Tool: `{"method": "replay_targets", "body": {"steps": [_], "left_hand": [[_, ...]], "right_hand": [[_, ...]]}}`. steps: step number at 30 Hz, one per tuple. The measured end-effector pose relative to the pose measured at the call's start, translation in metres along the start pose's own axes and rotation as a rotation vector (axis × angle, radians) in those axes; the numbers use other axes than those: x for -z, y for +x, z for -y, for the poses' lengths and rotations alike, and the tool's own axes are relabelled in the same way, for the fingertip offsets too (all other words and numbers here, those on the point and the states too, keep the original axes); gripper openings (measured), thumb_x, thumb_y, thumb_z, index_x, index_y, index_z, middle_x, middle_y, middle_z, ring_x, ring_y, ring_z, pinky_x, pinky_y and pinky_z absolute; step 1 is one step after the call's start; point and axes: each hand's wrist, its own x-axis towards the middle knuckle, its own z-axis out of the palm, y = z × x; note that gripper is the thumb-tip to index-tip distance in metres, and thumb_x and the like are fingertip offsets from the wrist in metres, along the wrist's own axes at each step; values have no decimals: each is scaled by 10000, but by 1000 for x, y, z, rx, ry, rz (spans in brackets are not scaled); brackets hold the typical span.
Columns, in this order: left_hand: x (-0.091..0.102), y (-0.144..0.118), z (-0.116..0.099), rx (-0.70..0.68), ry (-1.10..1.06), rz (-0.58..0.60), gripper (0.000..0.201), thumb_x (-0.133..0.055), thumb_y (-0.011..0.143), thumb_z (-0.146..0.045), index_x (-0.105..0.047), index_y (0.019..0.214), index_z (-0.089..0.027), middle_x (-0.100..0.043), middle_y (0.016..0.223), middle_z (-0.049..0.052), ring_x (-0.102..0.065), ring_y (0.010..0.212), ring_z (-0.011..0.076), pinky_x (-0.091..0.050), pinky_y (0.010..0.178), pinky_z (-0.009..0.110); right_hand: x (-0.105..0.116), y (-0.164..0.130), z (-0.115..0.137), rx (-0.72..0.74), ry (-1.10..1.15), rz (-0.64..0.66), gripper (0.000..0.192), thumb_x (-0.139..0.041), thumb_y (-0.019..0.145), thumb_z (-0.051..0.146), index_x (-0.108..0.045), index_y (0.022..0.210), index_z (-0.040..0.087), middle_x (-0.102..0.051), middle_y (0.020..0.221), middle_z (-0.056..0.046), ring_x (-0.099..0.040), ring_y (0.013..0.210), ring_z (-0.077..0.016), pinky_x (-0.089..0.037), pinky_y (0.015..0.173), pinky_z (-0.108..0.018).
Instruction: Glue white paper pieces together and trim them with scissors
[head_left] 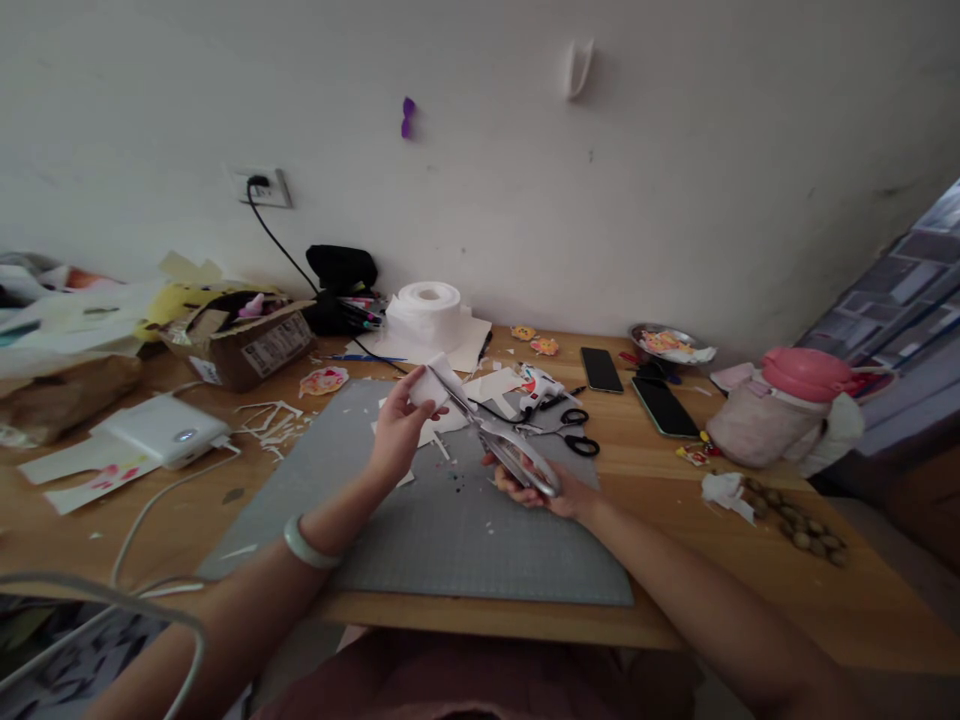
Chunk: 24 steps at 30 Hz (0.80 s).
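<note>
Over the grey cutting mat (420,570), my left hand (403,418) pinches a small piece of white paper (429,385) between thumb and fingers. My right hand (536,487) is wrapped round the handles of a large pair of scissors (517,455). Their blades point up and to the left and reach the paper at its right side. More white paper pieces and small scraps lie on the mat beneath my hands. A second pair of scissors with black handles (581,432) rests on the mat to the right, beside a white glue gun (538,388).
At the back stands a roll of white tissue (427,315). A cardboard box (240,345) and a white power bank (169,430) with a cable are on the left. To the right are two phones (601,369), a metal bowl (671,345), a pink-lidded bottle (787,405) and a beaded string (802,525).
</note>
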Motion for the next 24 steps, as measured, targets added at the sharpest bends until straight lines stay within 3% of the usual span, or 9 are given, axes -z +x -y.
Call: {"method": "replay_targets", "body": {"steps": [7,14,20,24], "left_hand": [[1,2,2,-2,18,3,579,-603,661,-157,-522,1235,-181,-645,1020,80,-633,633,117,-508,601,253],[0,2,0,-34,37,-63,620,-591,653,-155,-498,1265,-196,-594,1170,103,-624,621,98,-513,608,253],[1,2,1,-40,42,-54,623,-590,652,-151,-499,1266,-201,-577,1202,110,-625,620,98,-516,598,251],[2,3,2,-43,20,-62,638,-593,644,-139,-497,1270,-212,-580,1202,106,-613,595,86,-510,570,238]], "right_hand": [[-4,2,2,-38,-71,-41,412,-676,698,295,-560,1080,194,-399,642,84,-228,413,-4,-110,362,-168],[-4,3,0,-40,-106,-75,375,-683,678,238,-555,1027,190,-425,653,80,-246,430,-6,-137,376,-167],[1,6,-3,-48,-74,-19,380,-693,705,310,-557,1043,201,-385,626,88,-221,408,-10,-121,354,-172],[-1,3,0,5,-108,32,559,-715,672,461,-536,1129,195,-413,679,73,-227,419,-3,-133,354,-170]]}}
